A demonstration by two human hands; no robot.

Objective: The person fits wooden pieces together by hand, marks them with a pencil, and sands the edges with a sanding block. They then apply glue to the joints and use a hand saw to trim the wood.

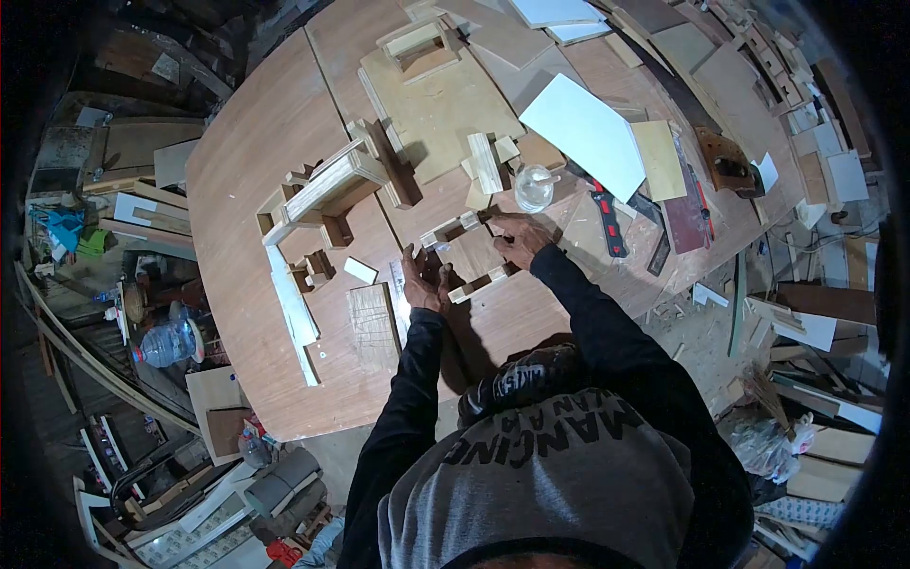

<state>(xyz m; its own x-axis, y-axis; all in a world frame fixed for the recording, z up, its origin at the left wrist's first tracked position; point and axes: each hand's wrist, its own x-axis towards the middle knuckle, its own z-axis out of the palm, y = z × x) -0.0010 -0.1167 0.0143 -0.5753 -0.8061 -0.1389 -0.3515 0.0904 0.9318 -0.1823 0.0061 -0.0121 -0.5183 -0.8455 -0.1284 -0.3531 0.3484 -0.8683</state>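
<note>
A small wooden frame [447,230] of light and dark strips lies on the brown table [256,351], between my two hands. My left hand [424,281] is at its left side, with the fingers apart and the tips near the frame's corner. At the frame's right side, my right hand [518,239] has bent fingers against the strips; what lies under the fingertips is hidden. Left of my left hand sits a square wood block [373,327] with dark lines, and a small white piece [360,270] lies above it.
A glass jar [534,189] stands beyond my right hand. Further right are a white board [590,133], a black and red tool [609,223] and a handsaw [728,162]. A larger wooden assembly [332,190] is at the left, near a plywood sheet [455,119].
</note>
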